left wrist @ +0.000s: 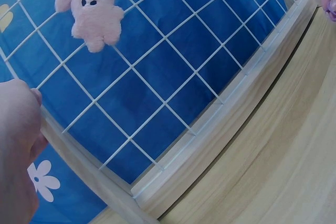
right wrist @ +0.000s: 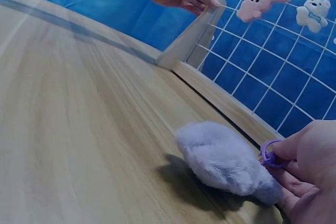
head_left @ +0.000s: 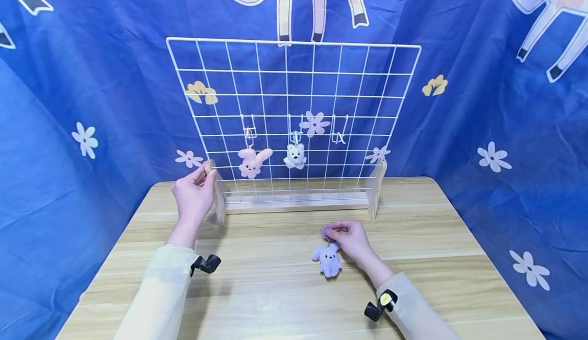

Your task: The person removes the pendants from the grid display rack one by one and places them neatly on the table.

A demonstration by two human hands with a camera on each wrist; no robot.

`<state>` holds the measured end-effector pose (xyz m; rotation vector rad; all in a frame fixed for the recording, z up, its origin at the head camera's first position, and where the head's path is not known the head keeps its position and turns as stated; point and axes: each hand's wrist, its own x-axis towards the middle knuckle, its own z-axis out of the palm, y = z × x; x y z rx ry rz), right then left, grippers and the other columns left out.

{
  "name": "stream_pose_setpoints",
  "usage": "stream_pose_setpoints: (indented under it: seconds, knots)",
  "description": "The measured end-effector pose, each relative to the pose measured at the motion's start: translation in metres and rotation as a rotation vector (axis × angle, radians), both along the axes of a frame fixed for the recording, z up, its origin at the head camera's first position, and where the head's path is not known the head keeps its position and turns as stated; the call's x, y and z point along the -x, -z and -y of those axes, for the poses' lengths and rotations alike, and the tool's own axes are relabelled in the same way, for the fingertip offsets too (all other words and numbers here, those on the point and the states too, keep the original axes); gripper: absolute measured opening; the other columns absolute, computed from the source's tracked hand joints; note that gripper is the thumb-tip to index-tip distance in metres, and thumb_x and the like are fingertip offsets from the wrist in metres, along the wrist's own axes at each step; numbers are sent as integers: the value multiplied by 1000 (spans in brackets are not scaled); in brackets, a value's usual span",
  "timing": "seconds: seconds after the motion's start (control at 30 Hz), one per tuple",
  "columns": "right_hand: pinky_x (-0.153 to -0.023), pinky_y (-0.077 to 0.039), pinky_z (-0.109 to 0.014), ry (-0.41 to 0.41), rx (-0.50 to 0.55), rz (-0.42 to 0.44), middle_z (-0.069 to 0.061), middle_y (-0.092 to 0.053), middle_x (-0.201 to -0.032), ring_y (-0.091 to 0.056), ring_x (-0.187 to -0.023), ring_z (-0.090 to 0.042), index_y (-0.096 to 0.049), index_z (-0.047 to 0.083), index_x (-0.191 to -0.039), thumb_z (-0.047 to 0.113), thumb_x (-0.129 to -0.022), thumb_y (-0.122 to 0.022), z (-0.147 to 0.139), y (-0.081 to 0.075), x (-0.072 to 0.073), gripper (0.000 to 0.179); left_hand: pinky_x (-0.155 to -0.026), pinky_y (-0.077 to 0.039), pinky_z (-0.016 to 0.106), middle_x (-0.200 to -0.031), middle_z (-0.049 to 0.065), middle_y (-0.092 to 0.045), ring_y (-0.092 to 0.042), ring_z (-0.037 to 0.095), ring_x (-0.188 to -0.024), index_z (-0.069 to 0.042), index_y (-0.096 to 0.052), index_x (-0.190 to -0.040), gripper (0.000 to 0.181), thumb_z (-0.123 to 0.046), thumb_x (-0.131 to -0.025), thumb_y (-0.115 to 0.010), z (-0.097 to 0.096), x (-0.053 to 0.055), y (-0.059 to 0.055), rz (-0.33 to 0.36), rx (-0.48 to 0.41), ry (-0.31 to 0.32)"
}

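Observation:
My right hand (head_left: 351, 239) pinches the purple ring (right wrist: 270, 153) of a purple plush keychain (head_left: 328, 261), which hangs just over the table in front of the rack. With fingers and thumb, my left hand (head_left: 195, 192) grips the top of the left wooden upright (head_left: 218, 197) of a white wire grid rack (head_left: 271, 95). On the grid's left hook hangs a pink rabbit plush keychain (head_left: 251, 163). A white bear plush keychain (head_left: 295, 156) dangles from the middle hook. The right hook (head_left: 339, 137) carries nothing.
The grid stands on a wooden base (head_left: 294, 204) toward the back of the wood-grain table (head_left: 266, 289). Blue patterned cloth (head_left: 115, 49) hangs behind and at both sides. A small black wrist camera (head_left: 206, 264) sits on each sleeve.

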<state>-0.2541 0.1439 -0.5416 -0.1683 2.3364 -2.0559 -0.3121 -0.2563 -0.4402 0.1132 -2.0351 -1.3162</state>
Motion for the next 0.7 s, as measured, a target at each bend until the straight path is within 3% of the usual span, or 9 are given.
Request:
stream_pose_setpoints:
  seconds: [0.27, 0.47, 0.7]
  knots:
    - [-72, -65, -23, -47, -131, -93, -19, -78, -95, -77, -82, -25, -76, -11, -104, -4, -92, -78, -1, -1, 6, 14, -83, -60, 13, -117, 21, -73, -76, 24, -105, 3, -71, -129, 36, -11, -97, -78, 1, 1, 1, 4, -6, -3]
    - [-73, -64, -23, -26, -242, -135, -12, -79, -92, -75, -81, -20, -79, -4, -100, 3, -91, -82, -2, -4, 7, 12, -83, -60, 14, -116, 19, -74, -76, 20, -104, 0, -73, -129, 35, -13, -97, -79, 1, 1, 1, 5, -6, -7]
    - [-77, -64, -26, -3, -258, -142, -10, -79, -91, -73, -81, -19, -79, -2, -99, -1, -91, -80, -4, -10, 10, 8, -82, -60, 13, -115, 18, -75, -76, 19, -102, -1, -74, -127, 33, -13, -96, -80, 0, -1, 0, 1, -3, -18]
